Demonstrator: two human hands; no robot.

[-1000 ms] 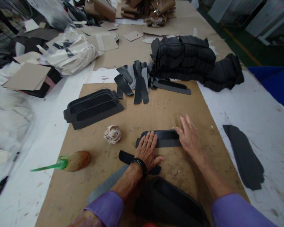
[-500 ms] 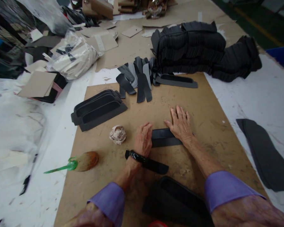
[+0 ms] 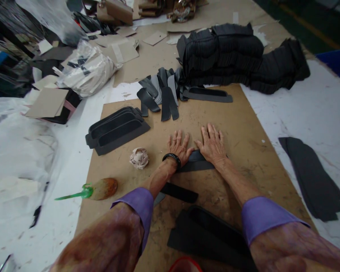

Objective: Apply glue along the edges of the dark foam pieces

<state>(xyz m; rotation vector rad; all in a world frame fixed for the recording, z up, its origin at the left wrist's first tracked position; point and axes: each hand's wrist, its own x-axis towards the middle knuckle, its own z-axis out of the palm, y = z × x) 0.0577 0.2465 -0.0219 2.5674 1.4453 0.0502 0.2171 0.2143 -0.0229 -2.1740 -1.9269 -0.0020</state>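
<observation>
The left hand point(image 3: 179, 147) and right hand point(image 3: 214, 145) are lying flat, fingers spread, across a dark panel point(image 3: 197, 165) mid-board. Overlapping panels point(image 3: 121, 133) are resting to the left, seemingly done; near panels point(image 3: 187, 233) and far loose strips point(image 3: 166, 102) are apparently awaiting handling.

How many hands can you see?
2. The left hand is palm down over the left part of a dark strip on the brown board; the right hand is palm down over its right part. No others show.
</observation>
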